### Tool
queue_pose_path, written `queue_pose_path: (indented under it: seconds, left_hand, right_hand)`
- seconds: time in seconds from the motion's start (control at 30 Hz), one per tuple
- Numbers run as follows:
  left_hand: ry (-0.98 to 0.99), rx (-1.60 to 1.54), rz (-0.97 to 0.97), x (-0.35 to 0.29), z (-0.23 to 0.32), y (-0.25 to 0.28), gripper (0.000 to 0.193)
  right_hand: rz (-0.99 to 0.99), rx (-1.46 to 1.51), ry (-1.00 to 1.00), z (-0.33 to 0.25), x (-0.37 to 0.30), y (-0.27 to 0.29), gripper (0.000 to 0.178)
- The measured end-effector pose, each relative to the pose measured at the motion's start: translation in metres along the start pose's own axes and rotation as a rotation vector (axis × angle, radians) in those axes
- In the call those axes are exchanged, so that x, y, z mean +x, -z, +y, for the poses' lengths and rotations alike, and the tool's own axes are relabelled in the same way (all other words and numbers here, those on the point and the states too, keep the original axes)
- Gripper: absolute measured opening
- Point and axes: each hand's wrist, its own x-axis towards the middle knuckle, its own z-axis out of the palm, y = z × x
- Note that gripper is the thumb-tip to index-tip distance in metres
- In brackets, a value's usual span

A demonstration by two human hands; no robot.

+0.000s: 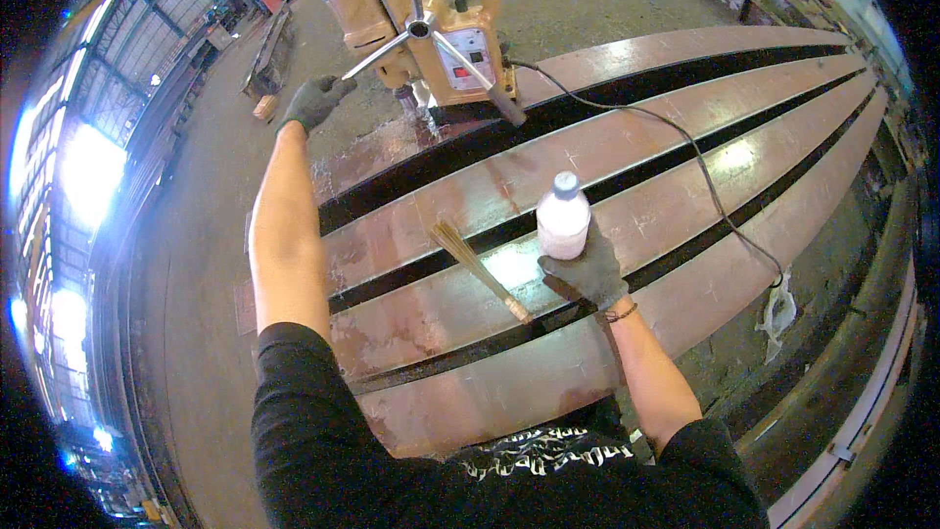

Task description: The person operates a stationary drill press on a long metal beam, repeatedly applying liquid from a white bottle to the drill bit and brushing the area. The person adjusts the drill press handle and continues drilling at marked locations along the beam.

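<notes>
My left hand (315, 104), in a dark grey glove, reaches out to a magnetic drill (460, 54) with a yellow body. Its fingers are closed at the end of one silver spoke of the drill's feed handle (419, 29); the grip there is hidden by the glove. My right hand (590, 272), gloved too, is wrapped around the lower part of a plastic bottle (563, 220) with whitish contents and a blue cap. The bottle is upright above the steel beams. To its left, a thin bristle brush (480, 269) lies slantwise across the beams.
Several long reddish-brown steel beams (676, 186) run side by side with dark gaps between them. A black cable (685, 132) trails from the drill over them to the right. A crumpled clear plastic piece (779, 315) hangs at the right. A small wooden block (264, 107) lies beyond my left hand.
</notes>
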Motion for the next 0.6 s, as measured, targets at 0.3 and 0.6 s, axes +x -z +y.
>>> queue_pose_path:
  seconds: [0.3, 0.6]
  left_hand:
    - [-0.476, 0.954, 0.098, 0.060, 0.219, 0.165, 0.035]
    - [-0.848, 0.708, 0.104, 0.043, 0.347, -0.014, 0.034]
  right_hand:
    - [-0.208, -0.002, 0.181, 0.015, 0.013, 0.025, 0.088]
    - [-0.314, 0.007, 0.384, -0.003, 0.029, 0.074, 0.063]
